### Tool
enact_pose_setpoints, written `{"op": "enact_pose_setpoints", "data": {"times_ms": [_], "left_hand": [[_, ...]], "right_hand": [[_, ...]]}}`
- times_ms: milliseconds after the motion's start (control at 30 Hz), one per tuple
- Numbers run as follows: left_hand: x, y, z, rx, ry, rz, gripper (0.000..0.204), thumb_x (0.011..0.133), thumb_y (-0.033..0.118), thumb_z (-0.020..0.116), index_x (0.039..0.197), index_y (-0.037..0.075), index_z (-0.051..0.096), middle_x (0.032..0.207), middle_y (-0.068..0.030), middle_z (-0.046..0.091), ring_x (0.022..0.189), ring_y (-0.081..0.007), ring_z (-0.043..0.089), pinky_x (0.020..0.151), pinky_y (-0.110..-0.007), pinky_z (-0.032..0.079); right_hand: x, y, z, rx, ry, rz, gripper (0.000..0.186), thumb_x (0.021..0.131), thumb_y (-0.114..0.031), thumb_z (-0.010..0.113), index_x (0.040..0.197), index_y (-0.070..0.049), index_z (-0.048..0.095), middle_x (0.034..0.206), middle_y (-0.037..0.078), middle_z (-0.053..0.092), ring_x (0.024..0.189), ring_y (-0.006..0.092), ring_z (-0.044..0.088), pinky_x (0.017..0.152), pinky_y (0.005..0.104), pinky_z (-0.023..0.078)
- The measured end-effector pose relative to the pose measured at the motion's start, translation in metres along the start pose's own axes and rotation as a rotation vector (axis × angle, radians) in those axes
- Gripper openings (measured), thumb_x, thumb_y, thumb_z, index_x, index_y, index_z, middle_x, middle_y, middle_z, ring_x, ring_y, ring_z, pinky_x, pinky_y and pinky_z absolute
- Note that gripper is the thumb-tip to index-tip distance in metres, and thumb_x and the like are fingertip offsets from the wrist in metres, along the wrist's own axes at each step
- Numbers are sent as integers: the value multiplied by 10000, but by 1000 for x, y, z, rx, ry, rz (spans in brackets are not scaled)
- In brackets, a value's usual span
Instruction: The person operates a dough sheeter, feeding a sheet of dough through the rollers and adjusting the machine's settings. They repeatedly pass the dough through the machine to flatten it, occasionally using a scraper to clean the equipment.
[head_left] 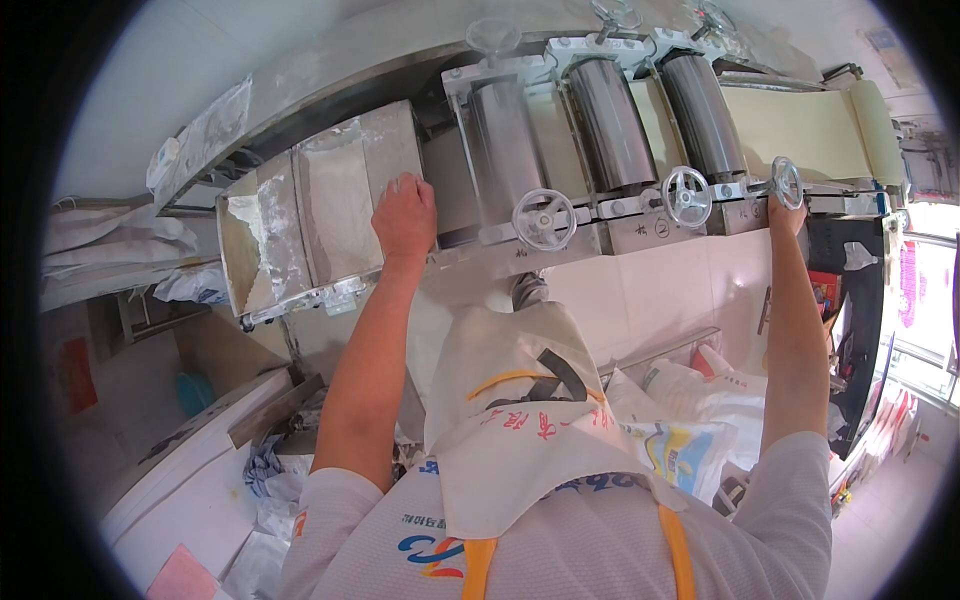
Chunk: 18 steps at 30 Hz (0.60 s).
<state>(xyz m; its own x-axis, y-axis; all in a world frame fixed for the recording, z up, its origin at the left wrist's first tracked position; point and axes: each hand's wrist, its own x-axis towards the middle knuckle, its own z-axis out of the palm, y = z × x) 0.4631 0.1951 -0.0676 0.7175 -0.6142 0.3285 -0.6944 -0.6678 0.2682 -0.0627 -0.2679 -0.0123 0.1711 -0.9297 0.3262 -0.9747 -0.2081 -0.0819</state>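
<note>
A long dough-rolling machine stretches across my front, with several shiny steel rollers [612,125] in its middle. My left hand [405,215] is closed, its fingers curled at the near right edge of the flour-dusted metal housing [345,195]; what lies inside the fingers is hidden. At the right, my right hand [785,214] is closed at the rim of a small metal handwheel [788,183], partly covered by it. Two more handwheels, a left one [544,220] and a middle one [686,197], sit between my hands. A pale yellow dough sheet [800,130] runs out past the last roller.
The sheet ends in a roll [876,133] at the far right. White sacks [700,400] lie below the machine on the right. A black cabinet [850,330] stands beside my right arm. White cloth [120,240] hangs at the left, above a teal basin [195,394].
</note>
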Motion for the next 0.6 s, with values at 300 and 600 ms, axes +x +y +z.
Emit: {"op": "enact_pose_setpoints", "data": {"times_ms": [300, 600], "left_hand": [[-2, -3, -1, -25, -22, -42, 216, 1004, 266, 577, 889, 85, 602, 849, -132, 661, 809, -367, 672, 668, -517, 530], [-2, -3, -2, 7, -8, -26, 211, 996, 261, 578, 874, 91, 609, 849, -119, 671, 799, -347, 689, 662, -494, 557]], "right_hand": [[-5, -20, -3, 155, 1, 113, 336, 894, -303, 579, 1050, -47, 729, 1087, 227, 738, 1058, 424, 695, 926, 469, 553], [-9, -33, -12, 114, -27, 131, 357, 882, -327, 598, 1067, -52, 733, 1096, 239, 732, 1089, 444, 680, 941, 479, 546]]}}
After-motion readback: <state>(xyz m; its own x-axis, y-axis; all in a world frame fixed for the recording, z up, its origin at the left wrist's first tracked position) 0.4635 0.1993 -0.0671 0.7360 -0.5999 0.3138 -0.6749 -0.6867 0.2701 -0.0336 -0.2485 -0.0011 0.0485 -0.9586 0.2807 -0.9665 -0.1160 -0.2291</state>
